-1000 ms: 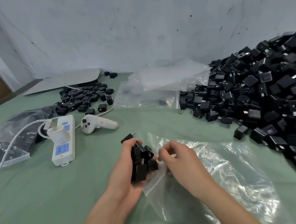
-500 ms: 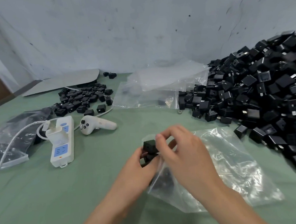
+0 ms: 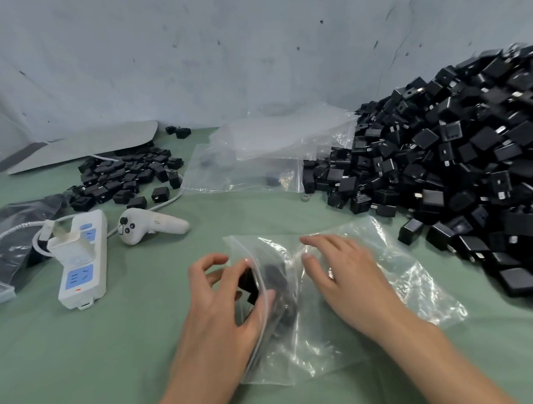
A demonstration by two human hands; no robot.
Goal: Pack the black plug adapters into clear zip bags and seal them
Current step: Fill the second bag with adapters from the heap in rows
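**A:** Where do the adapters sit relative to the bag?

**B:** The small black square plastic plug adapters (image 3: 248,284) are right at the mouth of the crinkly clear plastic zip bag (image 3: 401,272). The bag lies flat on the green cloth-covered table (image 3: 82,366). The mouth is the bag's left edge, with its pale zip strip running from near to far, so the bag's long axis stretches away to the right.

**A:** And the hands?

**B:** The left hand (image 3: 215,309) is at the mouth, with fingers and thumb curled round a cluster of adapters. A few dark shapes show through the film further in, but they are too blurred to count. The right hand (image 3: 349,284) lies on top of the bag with its fingers straight and spread. It presses the film and grips nothing.

**A:** So which way should the push go?

**B:** Rightward, I'd judge, from the left hand along the bag's long axis. The left hand is the nearer one, and the right only pins the bag down.

**A:** And more stock?

**B:** The big loose heap of black adapters (image 3: 473,166) is on the right, near the right hand and well apart from the left.
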